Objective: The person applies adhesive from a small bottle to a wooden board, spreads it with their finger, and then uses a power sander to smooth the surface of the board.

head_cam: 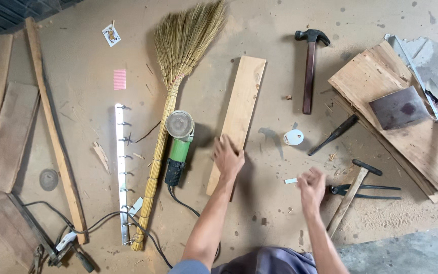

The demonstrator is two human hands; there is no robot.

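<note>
A pale wooden plank (238, 119) lies flat on the dusty floor (259, 30), running from near the broom head down toward the person. The left hand (227, 157) rests palm down on the plank's lower half, fingers (222, 144) spread flat and released, pressing on the wood rather than grasping it. The right hand (312, 186) hovers over the floor to the right of the plank, well clear of it, fingers curled into a loose fist; it may pinch something small, but the view is too blurred to tell. A small white chip (291, 180) lies on the floor just beside that hand.

Left of the plank sits a green angle grinder (178, 147), disc end up, its black cord (128, 223) trailing down toward the person. Beside it lies a straw broom (171, 101) and, further left, a bright metal strip with hooks (122, 172). A small white roll (293, 137) stands to the right of the plank. Above it lies a claw hammer (309, 66); a dark chisel (334, 135) lies near the roll. Right of the right hand are a second hammer (351, 195) with a pale handle and black pincers (363, 191). A stack of boards (381, 81) fills the right side, carrying a grey metal plate (398, 106). More planks (6, 132) lie along the left edge.
</note>
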